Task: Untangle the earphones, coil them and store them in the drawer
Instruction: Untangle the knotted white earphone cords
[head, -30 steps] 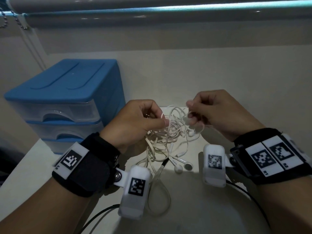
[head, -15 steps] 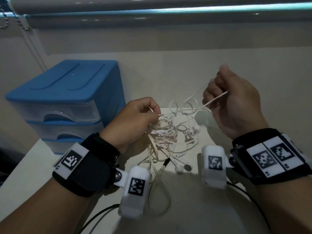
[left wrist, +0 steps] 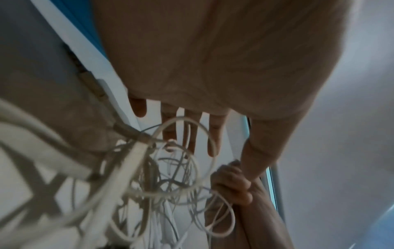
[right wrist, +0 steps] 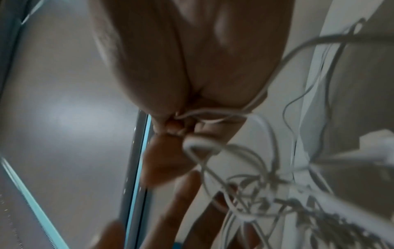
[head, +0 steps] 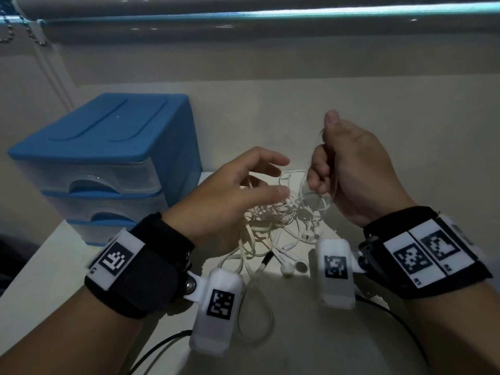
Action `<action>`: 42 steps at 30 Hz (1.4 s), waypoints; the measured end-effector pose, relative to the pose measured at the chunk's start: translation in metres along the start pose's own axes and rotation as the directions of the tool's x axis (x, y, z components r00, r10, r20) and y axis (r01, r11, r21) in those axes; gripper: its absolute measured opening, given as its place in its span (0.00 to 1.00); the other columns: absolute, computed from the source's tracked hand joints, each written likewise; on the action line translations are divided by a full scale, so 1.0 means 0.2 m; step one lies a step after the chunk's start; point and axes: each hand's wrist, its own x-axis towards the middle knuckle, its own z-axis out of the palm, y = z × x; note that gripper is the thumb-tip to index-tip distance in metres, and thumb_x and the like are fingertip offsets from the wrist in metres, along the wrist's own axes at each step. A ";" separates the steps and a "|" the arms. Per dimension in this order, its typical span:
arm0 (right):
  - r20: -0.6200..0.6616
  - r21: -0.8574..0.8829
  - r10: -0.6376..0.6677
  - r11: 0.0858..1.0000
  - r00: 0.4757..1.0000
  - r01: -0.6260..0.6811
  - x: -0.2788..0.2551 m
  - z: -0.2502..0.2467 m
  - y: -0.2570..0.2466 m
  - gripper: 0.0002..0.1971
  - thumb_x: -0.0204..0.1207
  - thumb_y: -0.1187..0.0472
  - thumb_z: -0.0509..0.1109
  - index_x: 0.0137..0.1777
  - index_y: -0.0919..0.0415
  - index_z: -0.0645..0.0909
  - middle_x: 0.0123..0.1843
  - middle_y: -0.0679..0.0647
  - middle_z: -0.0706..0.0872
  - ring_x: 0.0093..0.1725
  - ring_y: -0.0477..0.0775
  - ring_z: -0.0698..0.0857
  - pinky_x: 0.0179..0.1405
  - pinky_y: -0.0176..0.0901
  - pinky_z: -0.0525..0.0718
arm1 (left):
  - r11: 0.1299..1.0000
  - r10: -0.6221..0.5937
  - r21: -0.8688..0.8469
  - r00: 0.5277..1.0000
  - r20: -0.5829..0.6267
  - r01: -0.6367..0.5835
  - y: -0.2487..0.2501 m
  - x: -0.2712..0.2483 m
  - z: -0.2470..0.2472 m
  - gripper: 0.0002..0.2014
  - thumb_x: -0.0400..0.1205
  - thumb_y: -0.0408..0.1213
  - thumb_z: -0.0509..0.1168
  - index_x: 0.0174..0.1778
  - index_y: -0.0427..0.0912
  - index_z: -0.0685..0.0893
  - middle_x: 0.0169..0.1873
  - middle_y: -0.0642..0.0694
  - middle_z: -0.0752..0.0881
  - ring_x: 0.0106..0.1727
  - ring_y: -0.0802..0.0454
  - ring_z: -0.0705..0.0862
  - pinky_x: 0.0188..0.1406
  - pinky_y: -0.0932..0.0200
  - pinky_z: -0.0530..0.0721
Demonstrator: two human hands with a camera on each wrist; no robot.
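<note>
A tangle of white earphones point(head: 270, 220) lies on the white table between my hands, with two earbuds point(head: 290, 267) at its near side. My right hand point(head: 323, 161) is raised over the tangle's right side, its fingers curled round a few cable strands that hang down into the heap. The right wrist view shows the cable point(right wrist: 204, 116) running through my right hand's curled fingers point(right wrist: 177, 129). My left hand point(head: 278, 175) hovers over the tangle's left side, fingers straight and spread, holding nothing. In the left wrist view its fingers point(left wrist: 192, 134) stand above the cable loops point(left wrist: 162, 176).
A blue drawer unit point(head: 108, 158) with three clear drawers, all closed, stands at the back left of the table point(head: 338, 347). A wall rises behind it, with a window blind and its bead chain point(head: 16, 33) at the top left. Black cables run from the wrist cameras.
My left hand has let go of the cable and spread its fingers. My right hand, still holding strands, has moved left and down towards the tangle.
</note>
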 end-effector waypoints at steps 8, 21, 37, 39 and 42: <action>0.428 0.159 0.001 0.984 0.904 -0.077 -0.06 0.06 -0.01 0.12 0.89 0.68 0.56 0.62 0.70 0.80 0.41 0.64 0.90 0.46 0.58 0.91 0.47 0.42 0.90 | 0.993 0.060 -0.105 0.990 0.127 -0.047 0.00 -0.03 0.04 0.24 0.79 0.30 0.76 0.71 0.42 0.80 0.60 0.40 0.89 0.65 0.44 0.87 0.66 0.47 0.86; 0.022 -0.073 -0.074 0.994 0.997 0.075 0.03 -0.04 0.04 0.14 0.91 0.65 0.57 0.55 0.61 0.85 0.23 0.50 0.71 0.23 0.49 0.67 0.26 0.41 0.65 | 0.998 -0.057 -0.031 0.997 -0.041 0.056 -0.01 0.00 -0.01 0.09 0.83 0.37 0.70 0.39 0.41 0.92 0.44 0.28 0.89 0.39 0.45 0.79 0.43 0.52 0.78; 0.336 -0.550 -0.079 0.792 0.938 0.264 -0.02 -0.04 0.02 0.11 0.69 0.49 0.80 0.51 0.48 0.92 0.59 0.53 0.79 0.42 0.41 0.75 0.51 0.31 0.76 | 0.978 -0.039 -0.207 0.993 -0.115 0.015 -0.02 0.02 0.00 0.14 0.87 0.42 0.66 0.36 0.45 0.86 0.29 0.48 0.81 0.31 0.56 0.77 0.33 0.63 0.77; 0.341 -0.554 -0.076 0.789 0.937 0.265 -0.02 -0.03 0.03 0.05 0.72 0.52 0.80 0.46 0.51 0.93 0.59 0.53 0.80 0.46 0.37 0.76 0.53 0.30 0.76 | 0.981 -0.032 -0.193 0.993 -0.115 0.009 -0.02 0.02 0.00 0.13 0.87 0.42 0.66 0.37 0.44 0.88 0.29 0.47 0.81 0.32 0.55 0.78 0.34 0.63 0.78; 0.293 -0.517 -0.121 0.815 0.949 0.263 -0.01 -0.03 0.04 0.03 0.76 0.56 0.79 0.41 0.49 0.91 0.62 0.52 0.80 0.60 0.44 0.80 0.65 0.37 0.75 | 0.978 -0.031 -0.210 0.993 -0.114 0.006 -0.01 0.02 0.00 0.13 0.86 0.38 0.66 0.37 0.44 0.88 0.30 0.45 0.82 0.32 0.53 0.78 0.36 0.60 0.78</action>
